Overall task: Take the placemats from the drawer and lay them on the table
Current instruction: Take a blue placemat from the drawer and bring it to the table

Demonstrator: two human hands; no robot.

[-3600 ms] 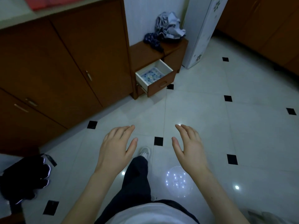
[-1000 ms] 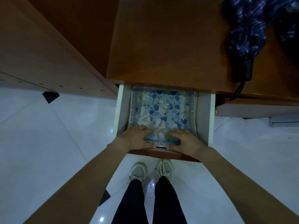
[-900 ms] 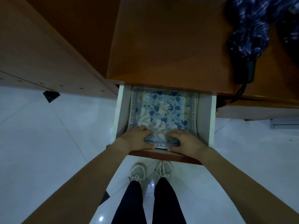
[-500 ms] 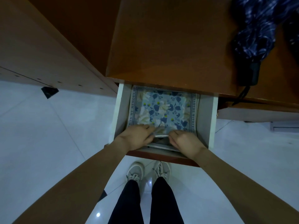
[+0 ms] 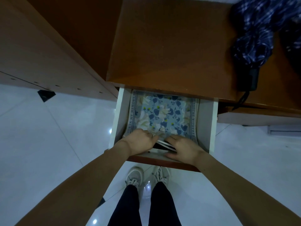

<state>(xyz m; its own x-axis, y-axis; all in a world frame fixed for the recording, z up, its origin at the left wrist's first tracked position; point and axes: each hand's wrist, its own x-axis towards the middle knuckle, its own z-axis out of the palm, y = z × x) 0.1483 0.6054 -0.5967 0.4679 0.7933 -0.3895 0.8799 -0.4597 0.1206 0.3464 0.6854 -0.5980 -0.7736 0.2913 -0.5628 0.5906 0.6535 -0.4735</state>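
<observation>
Placemats (image 5: 164, 115) of blue floral cloth with a lettered border lie stacked in the open white drawer (image 5: 210, 121) of a low brown wooden cabinet (image 5: 171, 46). At the stack's near edge, the left hand (image 5: 140, 139) curls its fingers around the lifted top layers, while the right hand (image 5: 182, 149) grips the same raised edge beside it. A dark blue folded umbrella (image 5: 254, 39) rests on the cabinet top.
</observation>
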